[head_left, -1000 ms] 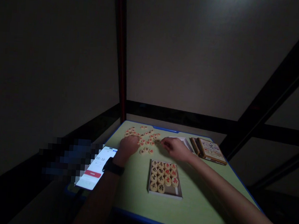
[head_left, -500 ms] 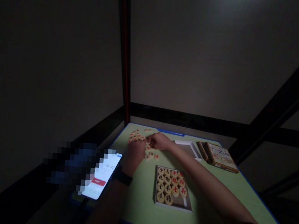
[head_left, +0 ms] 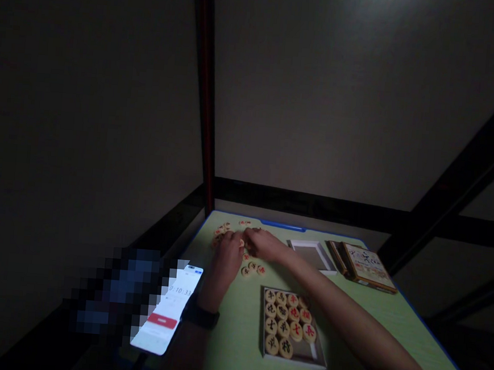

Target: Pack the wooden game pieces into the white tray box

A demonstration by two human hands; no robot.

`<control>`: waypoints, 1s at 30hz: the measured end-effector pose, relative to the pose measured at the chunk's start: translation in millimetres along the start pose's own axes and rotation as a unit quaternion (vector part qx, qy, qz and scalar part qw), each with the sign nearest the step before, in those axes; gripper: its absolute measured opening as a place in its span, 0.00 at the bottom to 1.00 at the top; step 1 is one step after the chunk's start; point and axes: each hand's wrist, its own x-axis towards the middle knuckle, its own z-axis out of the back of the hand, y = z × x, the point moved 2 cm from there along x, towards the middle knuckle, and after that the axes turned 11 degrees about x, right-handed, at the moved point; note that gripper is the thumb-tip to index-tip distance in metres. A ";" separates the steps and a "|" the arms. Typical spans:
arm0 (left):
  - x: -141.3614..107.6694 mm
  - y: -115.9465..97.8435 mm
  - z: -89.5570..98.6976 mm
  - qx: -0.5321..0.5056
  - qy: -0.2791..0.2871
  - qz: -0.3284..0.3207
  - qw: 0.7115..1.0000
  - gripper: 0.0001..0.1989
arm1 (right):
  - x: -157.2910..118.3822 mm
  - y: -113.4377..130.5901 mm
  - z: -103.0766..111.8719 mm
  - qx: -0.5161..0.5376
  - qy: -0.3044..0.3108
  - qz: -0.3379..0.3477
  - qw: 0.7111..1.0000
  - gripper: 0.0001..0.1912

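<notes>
My left hand [head_left: 227, 259], with a dark band at its wrist, curls over a loose cluster of round xiangqi pieces [head_left: 225, 226] at the table's far left. A pale xiangqi piece [head_left: 241, 243] shows at its fingertips, facing my right hand. Reaching in from the right, my right hand [head_left: 263, 245] has its fingers bent down and closed beside that piece; whatever they hold is hidden. Just in front of the hands lie several loose pieces [head_left: 252, 266]. Nearer to me, a shallow open box [head_left: 265, 323] holds rows of pieces with black and red characters, with a gap at its near right corner.
A white box lid or tray [head_left: 310, 254] lies behind my right forearm. Printed boxes [head_left: 369, 267] stand at the table's right. A lit phone [head_left: 164, 315] leans at the left edge, beside my left wrist. Walls close in behind the green table [head_left: 235, 332].
The view has tilted up slightly, so the table sits lower. My left fingers have shifted over the cluster, and a piece now shows at their tips. My right hand stays close beside them.
</notes>
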 end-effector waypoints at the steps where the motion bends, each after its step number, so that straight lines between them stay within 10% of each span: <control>1: -0.5 -1.3 -0.2 -0.013 -0.007 -0.005 1.000 0.10 | -6.2 -2.0 2.4 0.009 -0.011 0.001 1.000 0.17; 8: -3.3 -18.2 -19.6 -0.228 -0.008 -0.049 0.972 0.11 | -76.5 -21.4 19.3 0.182 -0.137 0.022 0.974 0.10; 14: -5.3 -30.8 -42.5 -0.476 0.109 -0.011 0.872 0.13 | -124.7 -27.8 13.9 0.282 -0.203 -0.061 0.936 0.12; 21: -12.5 -38.9 -49.2 -0.560 0.214 -0.014 0.800 0.20 | -142.4 -9.1 15.8 0.273 -0.176 -0.011 0.946 0.14; 30: -21.7 -44.5 -54.2 -0.548 0.286 -0.053 0.784 0.27 | -152.4 -8.2 12.6 0.258 -0.131 0.071 0.955 0.09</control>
